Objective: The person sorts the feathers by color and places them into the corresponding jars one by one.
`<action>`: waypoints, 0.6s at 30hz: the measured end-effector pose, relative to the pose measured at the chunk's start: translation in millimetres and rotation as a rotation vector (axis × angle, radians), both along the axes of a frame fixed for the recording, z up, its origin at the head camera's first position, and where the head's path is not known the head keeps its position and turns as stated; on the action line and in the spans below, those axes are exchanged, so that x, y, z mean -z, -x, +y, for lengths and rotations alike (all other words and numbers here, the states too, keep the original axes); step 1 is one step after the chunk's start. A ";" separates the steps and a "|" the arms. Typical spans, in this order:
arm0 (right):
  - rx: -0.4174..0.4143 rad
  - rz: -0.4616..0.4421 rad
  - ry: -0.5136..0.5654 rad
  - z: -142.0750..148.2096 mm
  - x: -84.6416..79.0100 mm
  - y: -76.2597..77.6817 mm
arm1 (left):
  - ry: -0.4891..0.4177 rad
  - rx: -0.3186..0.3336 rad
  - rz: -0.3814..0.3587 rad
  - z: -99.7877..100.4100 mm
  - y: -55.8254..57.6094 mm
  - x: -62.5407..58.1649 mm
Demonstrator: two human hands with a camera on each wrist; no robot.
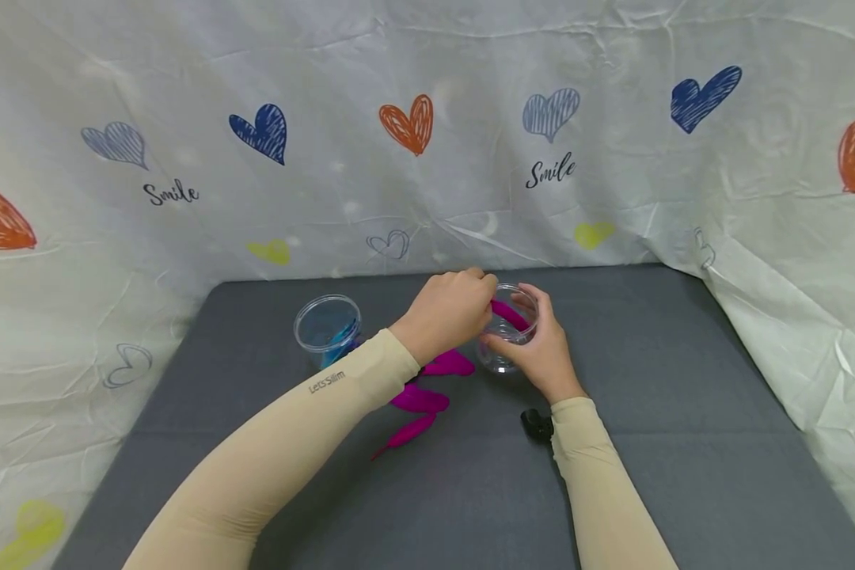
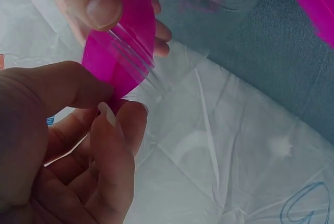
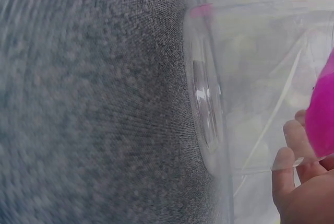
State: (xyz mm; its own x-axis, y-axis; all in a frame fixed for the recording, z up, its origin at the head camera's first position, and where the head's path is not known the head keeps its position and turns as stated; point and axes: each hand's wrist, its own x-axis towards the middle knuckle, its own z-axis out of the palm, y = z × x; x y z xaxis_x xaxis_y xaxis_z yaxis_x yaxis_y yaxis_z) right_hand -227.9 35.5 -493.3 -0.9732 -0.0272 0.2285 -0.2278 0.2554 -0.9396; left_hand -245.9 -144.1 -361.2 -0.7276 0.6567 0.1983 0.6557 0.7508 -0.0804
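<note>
My left hand (image 1: 447, 310) pinches the end of a magenta feather (image 1: 510, 315) at the mouth of a clear plastic jar (image 1: 497, 362). In the left wrist view the feather (image 2: 125, 41) shows large, with thumb and fingertips closed on its lower tip and the rest of it inside the jar behind the clear wall. My right hand (image 1: 543, 348) grips the jar near its rim, thumb on the near side and fingers round the far side. Several more magenta feathers (image 1: 420, 398) lie on the grey cloth, partly hidden by my left forearm.
Left of my hands stands another clear jar (image 1: 328, 299) with blue feathers (image 1: 342, 342) in it. A grey cloth (image 1: 655, 475) covers the table. White sheeting (image 1: 470, 63) with printed hearts hangs behind and at both sides. A black device (image 1: 537, 425) sits at my right cuff.
</note>
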 end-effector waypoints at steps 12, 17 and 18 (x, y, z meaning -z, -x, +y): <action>0.009 0.003 -0.002 -0.6 0.7 1.8 | -0.010 0.004 -0.038 6.7 6.8 13.3; 0.004 0.009 0.002 0.1 2.0 1.7 | 0.006 -0.013 -0.021 9.8 8.9 18.1; 0.003 0.008 0.003 0.6 2.7 1.3 | 0.011 -0.015 -0.019 10.4 9.1 19.5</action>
State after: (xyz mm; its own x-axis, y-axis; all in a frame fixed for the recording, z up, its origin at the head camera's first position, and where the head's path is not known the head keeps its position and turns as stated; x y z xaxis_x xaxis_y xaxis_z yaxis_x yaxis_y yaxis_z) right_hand -229.2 36.1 -496.0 -0.9715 -0.0240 0.2360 -0.2343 0.2533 -0.9386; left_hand -255.0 -133.7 -380.6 -0.7408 0.6479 0.1772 0.6460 0.7595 -0.0766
